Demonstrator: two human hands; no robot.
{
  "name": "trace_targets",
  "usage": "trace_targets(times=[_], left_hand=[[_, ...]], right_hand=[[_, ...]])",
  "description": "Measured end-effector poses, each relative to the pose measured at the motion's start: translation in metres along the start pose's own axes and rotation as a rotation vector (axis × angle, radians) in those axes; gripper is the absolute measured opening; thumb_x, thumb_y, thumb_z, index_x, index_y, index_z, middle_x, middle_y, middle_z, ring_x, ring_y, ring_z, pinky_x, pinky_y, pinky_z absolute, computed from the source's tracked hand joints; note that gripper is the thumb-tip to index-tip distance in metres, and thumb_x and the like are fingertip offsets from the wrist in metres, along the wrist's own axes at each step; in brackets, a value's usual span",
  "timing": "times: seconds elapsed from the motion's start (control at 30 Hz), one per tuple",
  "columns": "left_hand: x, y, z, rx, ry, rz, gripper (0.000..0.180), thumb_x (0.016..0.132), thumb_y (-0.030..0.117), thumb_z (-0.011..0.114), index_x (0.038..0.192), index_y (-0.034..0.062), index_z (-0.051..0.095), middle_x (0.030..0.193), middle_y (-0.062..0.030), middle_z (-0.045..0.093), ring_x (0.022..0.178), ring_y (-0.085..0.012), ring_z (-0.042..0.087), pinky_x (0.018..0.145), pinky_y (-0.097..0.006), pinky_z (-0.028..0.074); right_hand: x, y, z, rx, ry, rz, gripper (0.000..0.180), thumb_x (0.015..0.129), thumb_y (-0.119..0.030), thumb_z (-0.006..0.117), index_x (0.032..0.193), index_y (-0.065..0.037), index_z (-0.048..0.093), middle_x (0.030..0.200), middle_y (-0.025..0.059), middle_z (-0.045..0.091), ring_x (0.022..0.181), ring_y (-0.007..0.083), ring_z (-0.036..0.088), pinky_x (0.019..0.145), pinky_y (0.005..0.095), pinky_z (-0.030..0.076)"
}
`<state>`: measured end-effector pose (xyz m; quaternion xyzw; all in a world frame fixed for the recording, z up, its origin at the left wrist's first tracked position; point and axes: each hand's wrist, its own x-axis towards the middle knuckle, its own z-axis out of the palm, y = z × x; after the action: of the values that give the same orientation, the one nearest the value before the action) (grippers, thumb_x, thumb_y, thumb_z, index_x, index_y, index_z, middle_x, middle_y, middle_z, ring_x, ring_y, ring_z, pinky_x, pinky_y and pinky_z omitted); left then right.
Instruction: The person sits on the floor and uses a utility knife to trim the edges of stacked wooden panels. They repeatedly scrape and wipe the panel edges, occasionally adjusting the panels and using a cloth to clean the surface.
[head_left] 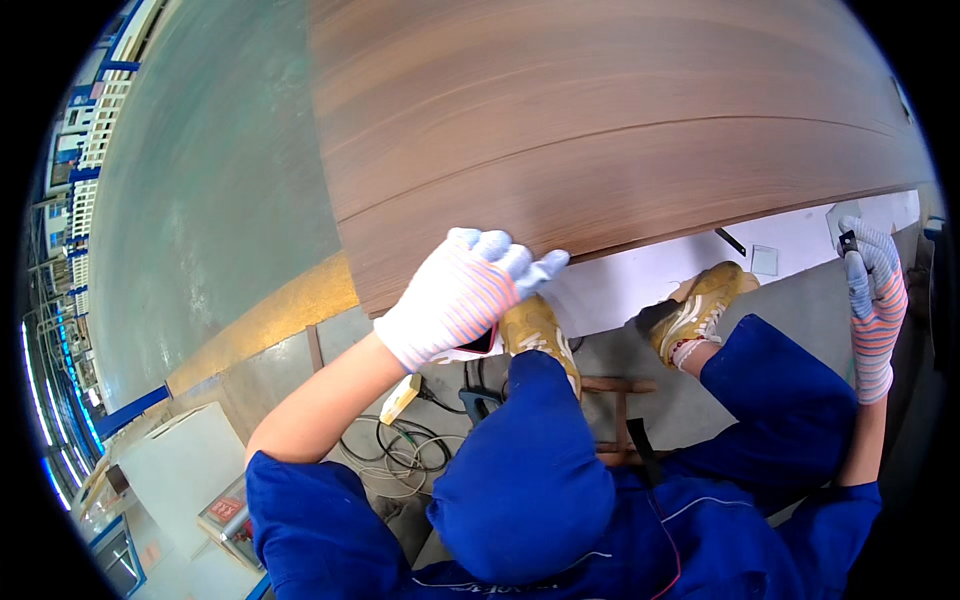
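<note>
My left hand [460, 295], in a white glove with orange and blue stripes, is over the near left edge of a brown wood-grain board [600, 120]. Its fingers and thumb are stretched out, and nothing shows in them. Far to the right, my right hand [876, 300] wears a matching glove. Between its thumb and fingers it pinches a small black object [848, 242], too small to name. A clear square piece [765, 260] and a thin black strip [731, 241] lie on the white sheet [630, 280] along the board's near edge.
Below my left wrist, a dark red-edged flat object [480, 343] shows partly. A yellow-white power strip [401, 399] and coiled cables [400, 455] lie on the floor, left of a wooden stool [618, 400]. My yellow shoes [710, 305] are beside the board. A yellow floor stripe [265, 320] runs leftward.
</note>
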<state>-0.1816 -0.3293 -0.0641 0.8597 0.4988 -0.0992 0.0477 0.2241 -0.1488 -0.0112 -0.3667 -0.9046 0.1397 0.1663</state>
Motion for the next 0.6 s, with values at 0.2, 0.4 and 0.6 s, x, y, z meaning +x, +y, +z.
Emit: trace_targets(times=[0.2,0.4,0.6], left_hand=[[-0.054,-0.018,-0.01,0.029,-0.12,-0.084,0.052,0.074,0.022,0.057,0.126,0.0265,0.053,0.078,0.0046,0.052,0.076,-0.0129,0.054,0.065,-0.028,0.041],[0.014,0.005,-0.006,-0.009,0.057,-0.045,0.049,0.076,0.019,0.056,0.125,0.0262,0.054,0.08,0.0029,0.052,0.077,-0.0169,0.053,0.063,-0.033,0.041],[-0.012,0.001,-0.015,-0.012,-0.07,-0.113,0.057,0.07,0.021,0.06,0.127,0.0272,0.054,0.079,0.0017,0.049,0.078,-0.0176,0.052,0.063,-0.034,0.04]], right_hand=[[-0.006,0.009,-0.007,0.078,-0.001,0.008,0.017,0.089,0.003,0.051,0.105,0.002,0.058,0.106,0.0104,0.06,0.088,0.0183,0.055,0.082,0.0269,0.044],[-0.004,0.014,-0.014,0.081,0.028,0.01,0.015,0.09,0.001,0.051,0.103,0.002,0.059,0.099,0.0102,0.059,0.087,0.0181,0.055,0.082,0.0284,0.043],[-0.003,-0.003,-0.015,0.107,0.007,0.068,0.01,0.091,-0.004,0.052,0.097,0.001,0.059,0.094,0.0097,0.059,0.085,0.0188,0.056,0.081,0.0275,0.043]])
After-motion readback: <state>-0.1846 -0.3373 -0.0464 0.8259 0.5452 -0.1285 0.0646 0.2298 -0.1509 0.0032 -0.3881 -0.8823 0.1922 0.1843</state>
